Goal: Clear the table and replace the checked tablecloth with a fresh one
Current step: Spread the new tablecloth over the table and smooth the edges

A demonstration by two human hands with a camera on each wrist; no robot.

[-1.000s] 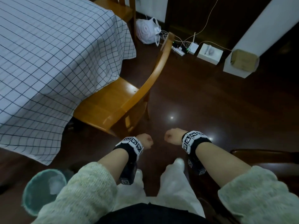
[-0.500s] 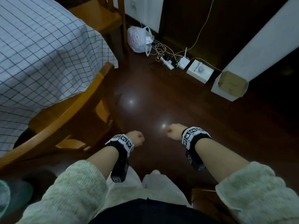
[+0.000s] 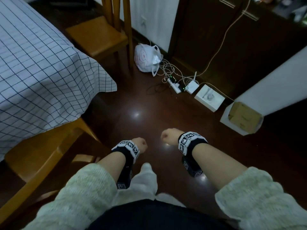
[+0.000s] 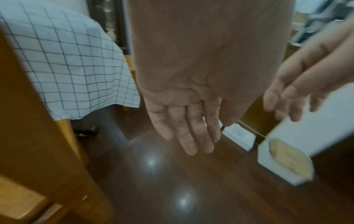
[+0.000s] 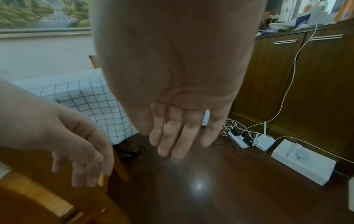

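Observation:
The white tablecloth with thin dark checks (image 3: 41,72) covers the table at the upper left, and one corner hangs down toward the floor. It also shows in the left wrist view (image 4: 72,72) and the right wrist view (image 5: 91,103). My left hand (image 3: 141,145) and right hand (image 3: 167,138) hang side by side over the dark wooden floor, to the right of the table and apart from the cloth. The wrist views show the left hand's fingers (image 4: 184,130) and the right hand's fingers (image 5: 178,136) straight and relaxed, holding nothing.
A wooden chair (image 3: 41,155) stands at my lower left, half under the cloth. A second chair (image 3: 98,35) stands past the table corner. Along the wall lie a white plastic bag (image 3: 146,58), a power strip with cables (image 3: 176,85), a white box (image 3: 209,98) and a cardboard box (image 3: 244,117).
The view has swung right along the table's side. The near chair has slid to the lower left and the far chair has come into sight. Both hands keep their pose.

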